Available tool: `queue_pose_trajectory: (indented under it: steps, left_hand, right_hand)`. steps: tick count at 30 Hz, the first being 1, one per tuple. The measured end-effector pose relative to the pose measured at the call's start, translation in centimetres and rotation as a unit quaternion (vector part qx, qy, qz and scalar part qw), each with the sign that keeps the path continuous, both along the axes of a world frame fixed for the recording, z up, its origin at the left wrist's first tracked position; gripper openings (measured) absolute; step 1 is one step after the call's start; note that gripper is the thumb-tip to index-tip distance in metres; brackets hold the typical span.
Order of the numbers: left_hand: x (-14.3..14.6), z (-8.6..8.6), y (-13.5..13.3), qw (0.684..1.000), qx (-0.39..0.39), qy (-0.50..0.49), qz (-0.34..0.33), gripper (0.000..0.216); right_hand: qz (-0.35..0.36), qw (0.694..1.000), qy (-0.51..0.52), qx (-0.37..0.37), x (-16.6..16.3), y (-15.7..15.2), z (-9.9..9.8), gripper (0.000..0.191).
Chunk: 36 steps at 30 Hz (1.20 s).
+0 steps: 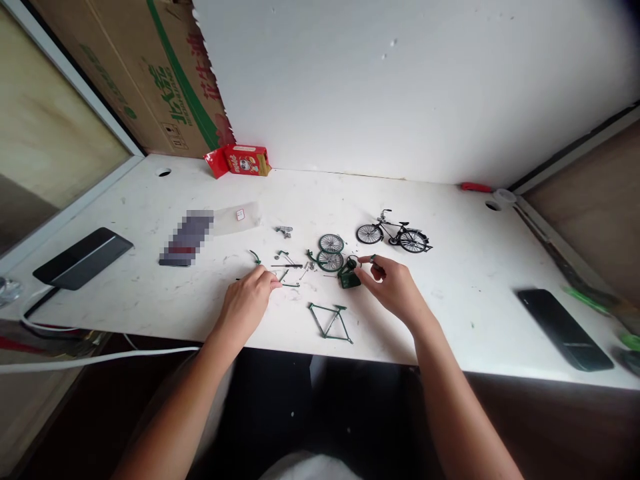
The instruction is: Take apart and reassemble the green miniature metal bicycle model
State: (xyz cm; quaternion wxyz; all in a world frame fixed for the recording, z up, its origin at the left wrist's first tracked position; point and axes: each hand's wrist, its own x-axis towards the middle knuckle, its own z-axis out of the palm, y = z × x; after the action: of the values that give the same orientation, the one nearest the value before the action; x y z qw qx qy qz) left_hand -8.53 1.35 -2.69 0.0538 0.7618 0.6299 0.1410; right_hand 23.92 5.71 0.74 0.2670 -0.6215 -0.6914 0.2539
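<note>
A light touch seems best on the white tabletop (pixel 465 313), where the left hand (pixel 247 297) bunches its fingertips beside a thin green rod (pixel 291 285) and the right hand (pixel 393 283) curls its fingers by a small black ring-shaped part (pixel 352 263), any pinch unclear.

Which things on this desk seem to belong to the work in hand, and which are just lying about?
Seem to belong:
green frame
two spoked wheels
dark green part by the right hand
dark rod near the left hand
assembled black bicycle (less surely)

Apparently lying about:
red box
dark slab, far left
dark slab, far right
</note>
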Motion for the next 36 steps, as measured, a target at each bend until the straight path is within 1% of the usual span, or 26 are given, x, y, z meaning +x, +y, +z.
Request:
queue_pose_trajectory:
  steps: [3, 5, 10, 14, 16, 20, 22, 25, 28, 30, 33, 36]
  left_hand:
    - [-0.1, -0.2, 0.0, 1.000, 0.006, -0.005, 0.000, 0.014]
    - [-0.1, -0.2, 0.0, 1.000, 0.009, -0.008, 0.001, 0.014]
    - [-0.1, -0.3, 0.1, 1.000, 0.006, -0.021, -0.001, 0.014]
    - [0.1, -0.3, 0.1, 1.000, -0.001, -0.026, -0.011, 0.018]
    - [0.3, -0.3, 0.0, 1.000, 0.000, -0.023, -0.018, 0.016]
    - [0.0, 0.6, -0.1, 0.999, 0.004, -0.027, -0.025, 0.015]
    - [-0.8, 1.5, -0.1, 0.999, 0.005, -0.033, 0.003, 0.015]
    - [-2.4, 3.0, -0.1, 0.996, -0.001, -0.021, 0.082, 0.012]
    - [-3.8, 4.0, -0.2, 0.992, -0.023, -0.013, 0.123, 0.024]
    - [-4.3, 4.2, -0.2, 0.991, -0.040, -0.006, 0.127, 0.027]
    - [-4.5, 3.9, 0.0, 0.992, -0.064, -0.007, 0.111, 0.019]
    - [-4.4, 3.4, 0.3, 0.992, -0.069, -0.025, 0.101, 0.016]
  right_hand:
    - [0.002, 0.999, -0.050, -0.014, 0.1, 0.1, -0.3, 0.027]
    - [0.002, 0.998, -0.065, -0.021, 0.1, 0.2, -0.4, 0.026]
    - [0.003, 0.997, -0.063, -0.045, 0.2, 0.3, -0.1, 0.030]
    - [0.004, 0.997, -0.065, -0.052, 0.5, 0.3, 0.1, 0.031]
    - [0.008, 0.996, -0.062, -0.056, 0.5, 0.3, 0.2, 0.033]
    - [0.012, 0.997, -0.048, -0.061, 0.7, 0.2, 0.6, 0.038]
    - [0.009, 0.997, -0.040, -0.063, 0.8, 0.1, 0.7, 0.041]
    - [0.005, 0.998, -0.031, -0.063, 1.1, 0.2, 0.6, 0.043]
    - [0.007, 0.998, -0.028, -0.057, 1.4, 0.2, 0.4, 0.044]
    - [0.010, 0.998, -0.029, -0.056, 1.4, 0.3, 0.3, 0.044]
    - [0.013, 0.998, -0.025, -0.054, 1.2, 0.3, 0.3, 0.046]
    - [0.015, 0.999, -0.018, -0.049, 1.0, 0.3, 0.4, 0.048]
